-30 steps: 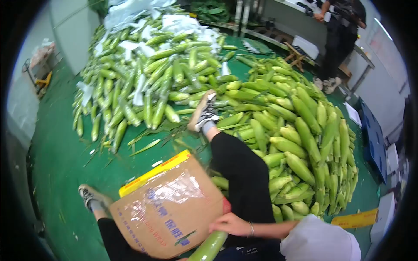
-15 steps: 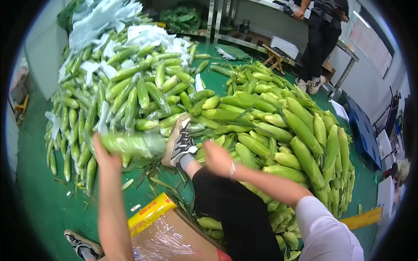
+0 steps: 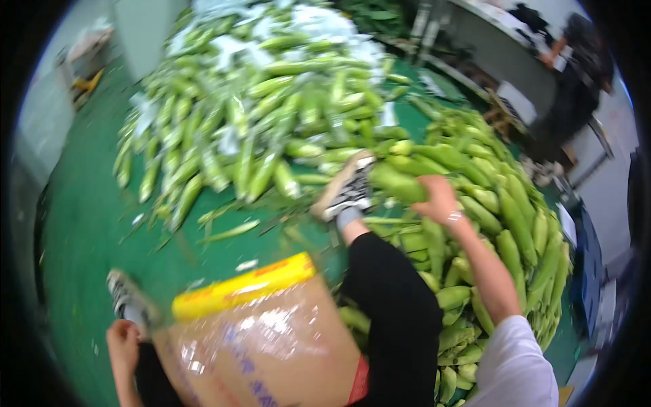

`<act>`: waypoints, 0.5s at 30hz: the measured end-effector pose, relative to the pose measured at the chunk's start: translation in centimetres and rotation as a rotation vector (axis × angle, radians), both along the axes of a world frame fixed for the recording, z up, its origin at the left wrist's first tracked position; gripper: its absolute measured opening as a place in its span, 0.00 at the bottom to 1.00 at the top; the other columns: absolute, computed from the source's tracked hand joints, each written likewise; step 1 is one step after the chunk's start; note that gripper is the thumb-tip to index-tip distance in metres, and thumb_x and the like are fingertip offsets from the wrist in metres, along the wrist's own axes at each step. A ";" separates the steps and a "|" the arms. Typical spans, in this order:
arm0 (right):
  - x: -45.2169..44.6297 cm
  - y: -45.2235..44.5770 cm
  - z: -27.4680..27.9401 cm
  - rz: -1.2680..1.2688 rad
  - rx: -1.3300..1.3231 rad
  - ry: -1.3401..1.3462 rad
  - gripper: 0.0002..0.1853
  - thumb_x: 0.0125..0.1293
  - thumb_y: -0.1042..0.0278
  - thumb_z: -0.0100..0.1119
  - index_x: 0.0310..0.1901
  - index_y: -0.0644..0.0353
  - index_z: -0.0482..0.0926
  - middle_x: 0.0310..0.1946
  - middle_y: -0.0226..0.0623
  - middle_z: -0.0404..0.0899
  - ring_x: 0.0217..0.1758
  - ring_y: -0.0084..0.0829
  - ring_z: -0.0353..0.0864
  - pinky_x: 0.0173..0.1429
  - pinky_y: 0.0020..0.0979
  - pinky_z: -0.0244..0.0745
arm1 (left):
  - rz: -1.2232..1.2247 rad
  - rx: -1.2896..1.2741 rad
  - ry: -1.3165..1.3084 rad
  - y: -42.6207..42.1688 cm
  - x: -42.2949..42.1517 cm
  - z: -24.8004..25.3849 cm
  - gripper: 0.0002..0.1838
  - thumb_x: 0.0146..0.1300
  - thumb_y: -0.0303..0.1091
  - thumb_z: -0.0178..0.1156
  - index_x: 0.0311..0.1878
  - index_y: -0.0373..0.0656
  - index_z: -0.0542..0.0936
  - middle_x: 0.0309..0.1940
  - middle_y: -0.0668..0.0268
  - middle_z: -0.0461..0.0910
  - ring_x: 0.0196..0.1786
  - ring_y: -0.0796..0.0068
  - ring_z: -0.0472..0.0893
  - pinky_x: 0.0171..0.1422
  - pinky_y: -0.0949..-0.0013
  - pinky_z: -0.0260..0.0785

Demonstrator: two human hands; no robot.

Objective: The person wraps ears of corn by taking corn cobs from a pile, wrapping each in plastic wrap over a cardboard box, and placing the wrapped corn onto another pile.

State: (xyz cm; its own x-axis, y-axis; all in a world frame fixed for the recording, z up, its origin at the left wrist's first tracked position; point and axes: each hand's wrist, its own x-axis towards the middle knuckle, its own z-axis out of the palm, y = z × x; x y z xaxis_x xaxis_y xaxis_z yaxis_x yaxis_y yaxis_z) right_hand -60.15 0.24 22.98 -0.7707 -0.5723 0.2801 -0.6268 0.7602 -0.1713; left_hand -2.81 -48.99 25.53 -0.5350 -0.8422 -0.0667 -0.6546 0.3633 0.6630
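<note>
My right hand point(image 3: 436, 197) is closed around an ear of corn in its green husk point(image 3: 396, 183), at the near left side of a heap of unwrapped corn point(image 3: 468, 210). My left hand point(image 3: 123, 344) hangs low on the left, by my left shoe and the box, its fingers curled with nothing visible in them. Between my legs is a cardboard box point(image 3: 271, 370) with clear film over its top. A yellow film roll box point(image 3: 244, 286) lies along its far edge. Beyond it spreads a pile of film-wrapped corn point(image 3: 264, 115).
My right shoe point(image 3: 347, 186) stands between the two piles. Loose husk leaves point(image 3: 230, 232) litter the green floor point(image 3: 88, 224). Pale plastic sheets point(image 3: 319, 24) cover the far pile. A person in dark clothes point(image 3: 576, 81) stands by a bench at the back right.
My left hand has let go of the wrapped corn and drawn back toward me. My right hand has moved right and taken hold of an unwrapped ear. The view has shifted left and down.
</note>
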 end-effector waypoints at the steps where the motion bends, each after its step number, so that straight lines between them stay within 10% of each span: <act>1: 2.8 -0.7 2.1 -0.016 -0.213 -0.019 0.34 0.41 0.59 0.71 0.53 0.63 0.75 0.49 0.48 0.79 0.56 0.45 0.75 0.62 0.41 0.69 | -0.043 -0.130 -0.193 2.2 3.5 0.4 0.07 0.61 0.29 0.61 0.37 0.34 0.76 0.23 0.67 0.76 0.24 0.80 0.73 0.27 0.74 0.65; 4: 13.9 -6.9 8.8 0.230 -0.805 -0.622 0.28 0.49 0.74 0.66 0.54 0.64 0.69 0.47 0.38 0.78 0.50 0.30 0.78 0.58 0.37 0.73 | 0.096 -0.010 -0.296 10.9 3.8 2.3 0.22 0.55 0.43 0.68 0.43 0.33 0.76 0.31 0.50 0.81 0.37 0.54 0.82 0.42 0.58 0.72; 8: 26.9 -16.4 6.3 0.318 -1.461 -1.289 0.29 0.53 0.78 0.68 0.57 0.60 0.68 0.54 0.36 0.73 0.58 0.31 0.72 0.64 0.34 0.67 | -0.045 -0.310 -0.408 14.4 1.3 -0.5 0.26 0.55 0.51 0.67 0.39 0.34 0.73 0.30 0.50 0.81 0.36 0.48 0.82 0.41 0.54 0.74; 11: 32.8 -21.5 2.0 0.307 -1.404 -1.599 0.27 0.57 0.73 0.68 0.58 0.60 0.68 0.54 0.36 0.74 0.58 0.32 0.74 0.62 0.37 0.70 | -0.165 -0.244 -0.539 15.7 -1.2 -1.3 0.24 0.63 0.55 0.56 0.35 0.37 0.75 0.27 0.45 0.81 0.33 0.43 0.81 0.38 0.48 0.73; 14: 34.9 -21.8 -1.6 0.171 -1.350 -1.866 0.26 0.60 0.68 0.67 0.59 0.60 0.68 0.55 0.38 0.74 0.58 0.33 0.74 0.60 0.39 0.71 | -0.283 -0.200 -0.262 14.9 -0.4 -2.7 0.17 0.66 0.38 0.52 0.25 0.35 0.74 0.26 0.46 0.81 0.31 0.48 0.82 0.36 0.52 0.73; 15: 35.4 -21.6 -2.4 0.141 -1.330 -1.929 0.26 0.61 0.66 0.66 0.59 0.60 0.68 0.56 0.38 0.74 0.58 0.34 0.74 0.60 0.39 0.72 | -0.102 0.318 0.052 14.0 0.0 -2.6 0.15 0.66 0.35 0.51 0.25 0.36 0.74 0.27 0.49 0.82 0.32 0.52 0.83 0.36 0.54 0.73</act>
